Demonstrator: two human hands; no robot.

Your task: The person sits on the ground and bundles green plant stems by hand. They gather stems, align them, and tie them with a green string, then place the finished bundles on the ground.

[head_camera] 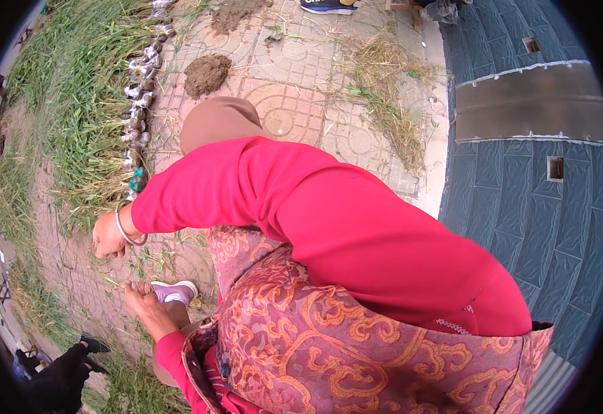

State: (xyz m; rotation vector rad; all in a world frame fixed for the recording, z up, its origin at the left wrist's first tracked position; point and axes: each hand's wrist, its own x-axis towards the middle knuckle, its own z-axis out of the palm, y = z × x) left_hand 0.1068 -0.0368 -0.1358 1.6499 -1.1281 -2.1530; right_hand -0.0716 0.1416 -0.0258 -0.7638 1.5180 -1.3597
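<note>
My right hand [112, 235], with a bangle at the wrist, reaches over the paving with its fingers curled down; whether anything is in them is hidden. Below it in the picture, my left hand [141, 297] is closed, and a thin yellow-green stalk [111, 281] sticks out of its fingers. Just above my right hand lies a long row of green grassy plants [89, 114], their root ends wrapped in whitish plastic [138, 98]. The nearest root end is wrapped in green plastic [138, 180]. Loose leaves and stems [154, 261] lie beside both hands.
A pile of brown soil [207, 75] and dry straw [384, 77] lie on the patterned paving. A blue tiled surface [513, 191] runs along the right. At the top is a dark shoe [328, 6]. An unclear black shape [63, 375] is at the lower left, near more grass [141, 388].
</note>
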